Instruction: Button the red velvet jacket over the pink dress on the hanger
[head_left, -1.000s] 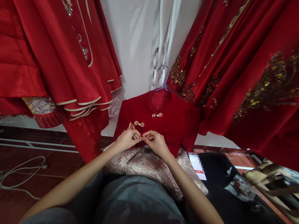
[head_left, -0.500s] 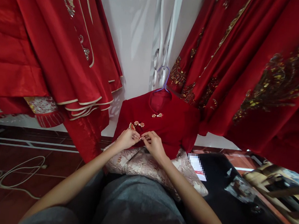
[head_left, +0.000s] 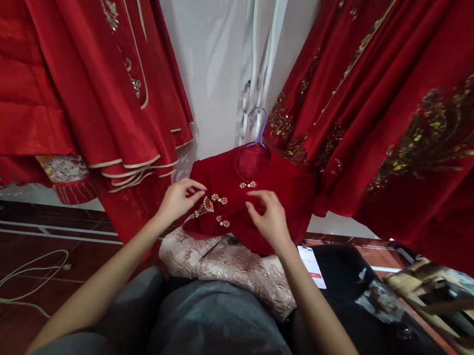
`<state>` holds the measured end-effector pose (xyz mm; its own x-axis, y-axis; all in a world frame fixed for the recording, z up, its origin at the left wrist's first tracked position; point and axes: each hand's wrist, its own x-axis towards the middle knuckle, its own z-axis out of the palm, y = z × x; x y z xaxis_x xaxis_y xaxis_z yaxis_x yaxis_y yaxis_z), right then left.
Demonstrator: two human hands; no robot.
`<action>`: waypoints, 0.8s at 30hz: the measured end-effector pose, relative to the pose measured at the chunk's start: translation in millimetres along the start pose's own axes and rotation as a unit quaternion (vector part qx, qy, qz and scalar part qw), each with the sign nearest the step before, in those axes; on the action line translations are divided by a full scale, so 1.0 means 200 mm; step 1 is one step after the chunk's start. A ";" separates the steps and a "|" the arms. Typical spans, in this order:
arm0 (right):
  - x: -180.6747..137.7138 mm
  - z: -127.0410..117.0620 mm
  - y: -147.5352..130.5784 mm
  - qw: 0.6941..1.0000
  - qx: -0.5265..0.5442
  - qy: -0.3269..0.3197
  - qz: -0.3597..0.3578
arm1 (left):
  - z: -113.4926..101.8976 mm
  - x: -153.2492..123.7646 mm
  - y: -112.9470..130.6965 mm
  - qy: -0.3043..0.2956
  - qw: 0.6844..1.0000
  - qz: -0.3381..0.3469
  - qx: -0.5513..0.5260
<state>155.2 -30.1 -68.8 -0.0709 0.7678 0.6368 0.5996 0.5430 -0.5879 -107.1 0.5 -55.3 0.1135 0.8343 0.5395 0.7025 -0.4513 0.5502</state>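
Observation:
A dark red garment point(head_left: 278, 175) hangs from a purple hanger point(head_left: 261, 135). At its collar is a jewelled clasp point(head_left: 248, 184). Two more clasps, an upper one point(head_left: 219, 199) and a lower one point(head_left: 222, 221), sit on its front, beside a fan-shaped brooch point(head_left: 207, 204) with dangling strands. My left hand point(head_left: 180, 200) is by the garment's left side, thumb and forefinger slightly apart and nothing visible between them. Over the right part of the front, my right hand point(head_left: 270, 217) has its fingers spread, holding nothing.
Pink-gold brocade fabric point(head_left: 230, 260) lies across my lap. On the right, a phone point(head_left: 311, 266) and a clear plastic bag point(head_left: 381, 301) rest on a black surface point(head_left: 341, 317). Red embroidered garments point(head_left: 65, 65) hang on both sides. A white cable point(head_left: 24, 270) lies on the floor.
My hands were together at the lower clasp, fingers pinched. They have parted, the left moving left and up, the right moving right and up, leaving the lower clasp and brooch in plain view.

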 end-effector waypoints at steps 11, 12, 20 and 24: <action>-0.08 0.11 0.04 0.964 0.071 -0.225 0.124 | 0.06 -0.06 0.03 -0.225 0.970 0.073 0.054; -0.10 0.15 0.05 0.961 0.054 -0.242 0.121 | 0.11 -0.07 0.02 -0.234 0.968 0.071 0.060; -0.15 0.29 0.11 0.969 -0.051 -0.212 0.120 | 0.27 -0.16 0.01 -0.206 0.976 0.060 0.044; -0.15 0.28 0.08 0.966 -0.087 -0.210 0.124 | 0.28 -0.16 0.01 -0.207 0.978 0.032 0.004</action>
<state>122.0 -25.6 -125.1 -0.2031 0.9570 0.2072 0.7621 0.2873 -0.5802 -68.8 -9.3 -107.1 0.4311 0.8620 0.2667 0.6900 -0.5054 0.5181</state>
